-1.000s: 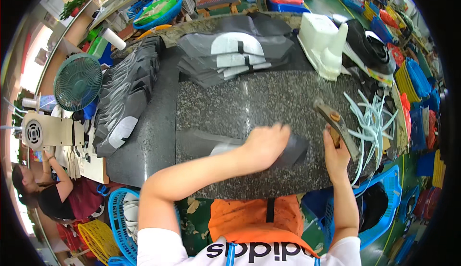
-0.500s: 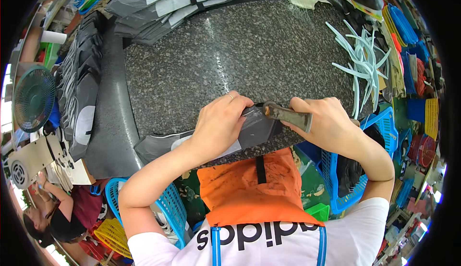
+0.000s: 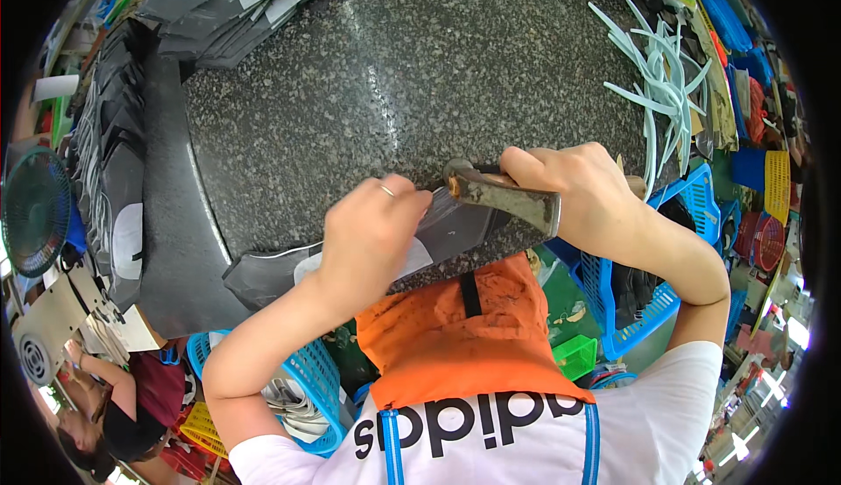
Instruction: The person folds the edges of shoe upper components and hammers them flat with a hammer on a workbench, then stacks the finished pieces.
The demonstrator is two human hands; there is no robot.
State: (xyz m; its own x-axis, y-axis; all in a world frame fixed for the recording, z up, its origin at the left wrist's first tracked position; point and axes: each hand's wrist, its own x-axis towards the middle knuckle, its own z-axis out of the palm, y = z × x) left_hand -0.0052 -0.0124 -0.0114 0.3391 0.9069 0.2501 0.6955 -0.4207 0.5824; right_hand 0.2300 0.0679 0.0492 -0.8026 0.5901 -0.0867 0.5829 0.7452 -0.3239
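Now the hammer (image 3: 515,201), off to the right a second ago, is over the grey piece (image 3: 460,233) at the near edge of the surface (image 3: 491,73). Knuckles up, the right hand (image 3: 589,194) wraps its fingers round the hammer; the left hand (image 3: 370,233) curls its fingers at the piece, grip unclear.

Large black lettering (image 3: 484,419) is printed across the chest of the white shirt (image 3: 536,459), where it is seen upside down, crossed by a blue strap (image 3: 392,441) and partly covered by the orange apron (image 3: 464,358)
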